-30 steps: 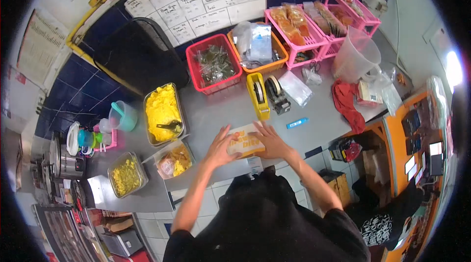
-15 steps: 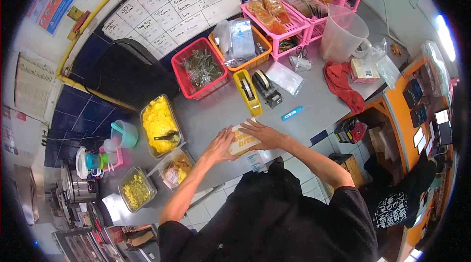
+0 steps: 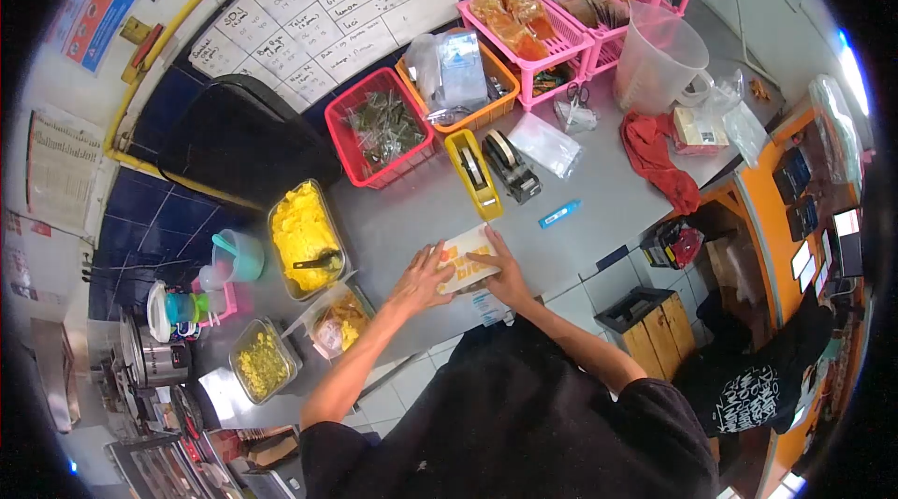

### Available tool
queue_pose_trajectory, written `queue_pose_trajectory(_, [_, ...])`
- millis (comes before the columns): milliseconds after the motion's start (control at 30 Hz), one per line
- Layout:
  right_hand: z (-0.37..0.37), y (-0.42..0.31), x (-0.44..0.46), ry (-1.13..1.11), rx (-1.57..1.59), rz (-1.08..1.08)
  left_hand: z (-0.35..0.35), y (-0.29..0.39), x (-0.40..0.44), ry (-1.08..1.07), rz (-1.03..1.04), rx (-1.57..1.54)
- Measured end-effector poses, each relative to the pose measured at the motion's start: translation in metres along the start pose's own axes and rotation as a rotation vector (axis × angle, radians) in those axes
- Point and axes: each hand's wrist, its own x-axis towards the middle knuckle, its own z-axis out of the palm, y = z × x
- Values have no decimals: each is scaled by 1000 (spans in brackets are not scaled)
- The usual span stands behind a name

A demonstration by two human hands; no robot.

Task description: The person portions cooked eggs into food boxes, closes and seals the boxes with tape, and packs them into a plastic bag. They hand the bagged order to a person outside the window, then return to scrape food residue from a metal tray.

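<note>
A white paper food box with yellow-orange print [image 3: 468, 254] sits near the front edge of the grey counter. My left hand [image 3: 419, 280] grips its left side, fingers over the lid's edge. On the right side my right hand [image 3: 506, 274] holds it, thumb side toward the top, so the box is clasped between both hands. Below it lies a small printed packet or paper [image 3: 488, 306], partly covered. An open box with yellow food [image 3: 341, 323] stands left of my left forearm. The underside of the held box is hidden.
Left stand a tub of yellow food [image 3: 301, 228] with a black-handled utensil and a container of chopped greenish-yellow food [image 3: 265, 363]. Behind are a red basket [image 3: 382, 172], tape dispensers [image 3: 474, 175] and a blue marker [image 3: 559, 214]. A large measuring jug [image 3: 659, 59] stands back right.
My right hand has slid from lying across the box's top to gripping its right side, exposing more print. The box has turned slightly. My left hand stays at its left side.
</note>
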Motion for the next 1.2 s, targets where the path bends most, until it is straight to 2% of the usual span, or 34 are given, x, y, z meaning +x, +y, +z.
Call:
queue_pose_trajectory(33, [4,1,-3,105,85,93,-3,2,-1,-6,-2,-18])
queue_pose_trajectory(133, [7,5,-3,118,241,112,-9,3,1,-41,-2,-36])
queue_pose_trajectory(300, [-20,1,-14,40,254,93,2,-1,5,-19,-25,12])
queue_pose_trajectory(367, [-17,5,-24,27,230,119,7,-5,10,-79,-25,-15])
queue_pose_trajectory(433, [0,10,-21,200,675,311,11,0,9,-72,-48,-8])
queue_pose_trajectory(567, [19,24,-20,372,781,451,2,13,13,-25,-82,40])
queue_pose_trajectory(633, [25,20,-18,500,654,446,9,12,11,12,-63,54])
queue_pose_trajectory(667, [27,17,-23,492,657,443,12,10,9,50,-48,69])
queue_pose_trajectory(733, [13,-36,-28,546,-147,238,8,8,7,34,-54,53])
queue_pose_trajectory(767, [12,-40,-34,538,-142,231,6,8,7,16,-49,30])
queue_pose_trajectory(833, [10,-42,-55,26,-517,-192,-4,14,9,-1,-62,14])
queue_pose_trajectory(867, [15,-43,-60,23,-513,-193,-9,17,7,-27,-62,0])
queue_pose_trajectory(933, [24,-44,-60,-210,-643,-207,-10,15,7,-57,-66,18])
queue_pose_trajectory(967, [25,-43,-59,-248,-643,-214,-10,13,8,-89,-69,31])
queue_pose_trajectory(1000, [29,-40,-59,-248,-644,-218,-15,16,10,-85,-71,32])
queue_pose_trajectory(1067, [38,-32,-58,-246,-678,-417,-24,20,19,-198,-154,-64])
queue_pose_trajectory(1200, [44,-37,-53,-320,-649,-460,-18,14,25,-242,-168,-78])
